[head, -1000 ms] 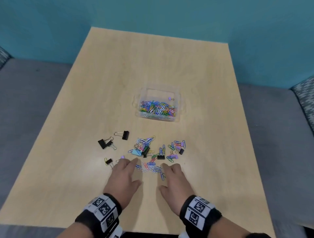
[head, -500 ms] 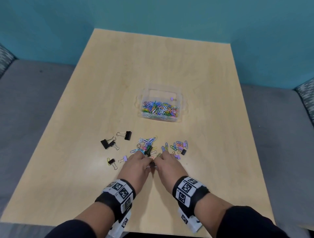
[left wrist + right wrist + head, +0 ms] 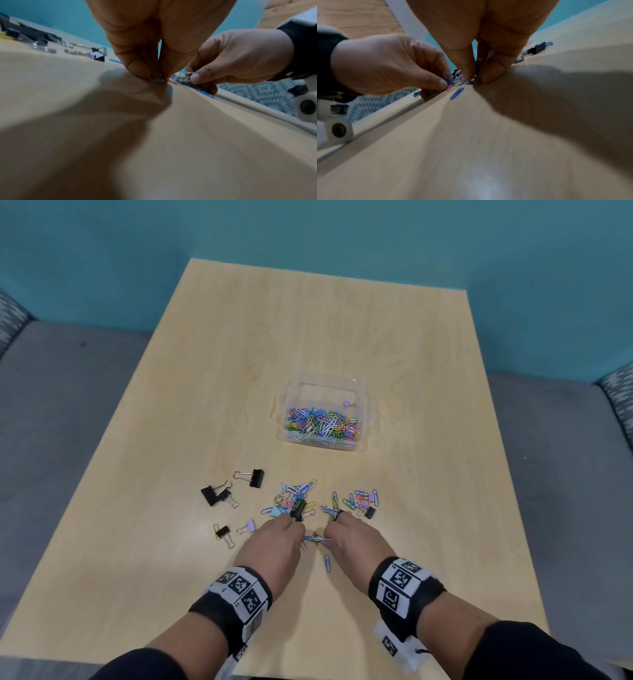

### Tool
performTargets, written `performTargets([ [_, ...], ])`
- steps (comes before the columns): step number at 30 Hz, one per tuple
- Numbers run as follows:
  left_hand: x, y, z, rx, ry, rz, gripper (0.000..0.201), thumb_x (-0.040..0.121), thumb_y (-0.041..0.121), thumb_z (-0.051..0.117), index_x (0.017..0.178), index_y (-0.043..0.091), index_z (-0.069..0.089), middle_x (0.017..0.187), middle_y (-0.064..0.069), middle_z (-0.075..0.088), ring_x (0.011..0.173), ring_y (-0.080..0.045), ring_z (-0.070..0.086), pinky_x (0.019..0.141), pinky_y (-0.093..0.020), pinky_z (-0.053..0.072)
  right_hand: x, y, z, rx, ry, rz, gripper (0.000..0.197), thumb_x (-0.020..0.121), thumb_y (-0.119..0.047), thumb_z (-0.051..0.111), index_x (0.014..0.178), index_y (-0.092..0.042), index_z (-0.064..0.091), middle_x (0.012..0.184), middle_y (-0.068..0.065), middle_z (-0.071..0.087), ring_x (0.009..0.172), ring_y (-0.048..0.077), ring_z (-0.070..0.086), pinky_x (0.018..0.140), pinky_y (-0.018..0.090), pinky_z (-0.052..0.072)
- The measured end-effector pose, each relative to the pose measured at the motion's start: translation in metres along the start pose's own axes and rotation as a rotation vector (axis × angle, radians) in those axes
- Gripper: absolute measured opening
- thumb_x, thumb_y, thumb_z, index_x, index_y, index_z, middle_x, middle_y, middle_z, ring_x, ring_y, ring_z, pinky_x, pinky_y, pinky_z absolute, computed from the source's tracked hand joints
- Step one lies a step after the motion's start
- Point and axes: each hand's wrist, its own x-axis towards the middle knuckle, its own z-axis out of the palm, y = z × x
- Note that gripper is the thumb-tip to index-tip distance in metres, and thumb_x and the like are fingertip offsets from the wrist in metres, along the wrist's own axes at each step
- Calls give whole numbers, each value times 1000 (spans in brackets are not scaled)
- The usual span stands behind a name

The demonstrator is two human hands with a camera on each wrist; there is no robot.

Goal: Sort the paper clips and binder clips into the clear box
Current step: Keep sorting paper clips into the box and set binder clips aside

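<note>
Both hands are low on the tabletop (image 3: 219, 371) near its front edge. The left hand (image 3: 274, 546) pinches a few paper clips (image 3: 317, 539) with curled fingers, and the right hand (image 3: 356, 546) pinches the same small bunch. The clear box (image 3: 327, 385), partly filled with clips, stands near the tabletop's middle, with black binder clips (image 3: 215, 494) loose toward the left edge.

- A light wooden table (image 3: 308, 344) fills the middle, its far edge against a teal wall (image 3: 308, 231).
- Grey upholstered seating (image 3: 61, 412) lies left and right.
- Patterned cushions (image 3: 616, 392) sit at both far corners.
</note>
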Motion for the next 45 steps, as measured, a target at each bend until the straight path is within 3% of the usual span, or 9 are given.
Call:
performTargets([
  [6, 4, 7, -3, -2, -43, -49, 11, 86, 17, 56, 91, 19, 47, 89, -2, 45, 71, -24, 47, 55, -33, 34, -5, 3, -9, 168, -55, 80, 12, 93, -22, 50, 86, -17, 59, 89, -1, 50, 80, 22, 52, 71, 36, 44],
  [10, 7, 7, -3, 102, -81, 3, 32, 71, -5, 49, 90, 19, 41, 87, -3, 38, 68, -22, 35, 52, -33, 30, -9, 8, -16, 284, -58, 128, 9, 89, -23, 58, 81, -19, 60, 80, -4, 50, 73, 17, 51, 70, 35, 45],
  [15, 7, 3, -9, 167, -96, 71, 40, 48, 3, 70, 74, 20, 45, 66, 0, 42, 46, -18, 31, 38, -26, 19, -9, 8, -42, 574, -62, 277, 12, 83, -17, 65, 72, -20, 63, 64, -12, 50, 55, 8, 49, 55, 29, 50],
  [19, 3, -1, -10, 42, -22, 58, 20, 61, 6, 59, 68, 20, 47, 64, 3, 43, 43, -17, 42, 31, -30, 35, 1, 14, -66, 749, -70, 366, 13, 84, -7, 63, 73, -14, 64, 50, -13, 48, 45, 8, 48, 44, 16, 40],
  [24, -2, -4, -32, -431, 164, -68, 2, 75, 24, 59, 75, 25, 57, 68, 12, 49, 62, -2, 48, 56, -23, 42, 24, 22, -97, 818, -31, 349, 9, 85, -4, 65, 77, -7, 64, 60, 9, 52, 43, 12, 52, 42, 15, 38],
  [27, 24, -7, -64, -577, 271, -116, 6, 71, 25, 62, 76, 30, 61, 66, 11, 54, 60, -1, 51, 58, -15, 39, 48, 28, -117, 779, 39, 302, 10, 85, -7, 66, 76, -11, 64, 58, 9, 51, 45, 17, 54, 49, 27, 45],
  [34, 139, -18, -127, -521, 326, -153, 10, 78, 14, 62, 79, 22, 66, 70, 2, 62, 64, -22, 63, 64, -37, 54, 131, 38, -144, 632, 171, 296, 20, 83, -8, 65, 67, -19, 60, 53, 4, 53, 40, 12, 53, 50, 29, 51],
  [41, 147, -39, -129, -538, 182, -249, 14, 84, 17, 58, 93, 25, 65, 75, 1, 66, 63, -22, 66, 60, -36, 57, 134, 42, -140, 376, 110, 299, 22, 86, -23, 63, 108, -20, 62, 96, 0, 60, 78, 21, 64, 75, 32, 51],
  [45, 110, -65, -114, -87, -37, -164, 16, 89, 17, 52, 97, 23, 65, 89, 1, 63, 77, -19, 58, 68, -28, 45, 91, 54, -122, 210, 126, 277, 15, 90, -22, 53, 99, -20, 65, 99, 4, 63, 87, 22, 59, 80, 32, 47],
])
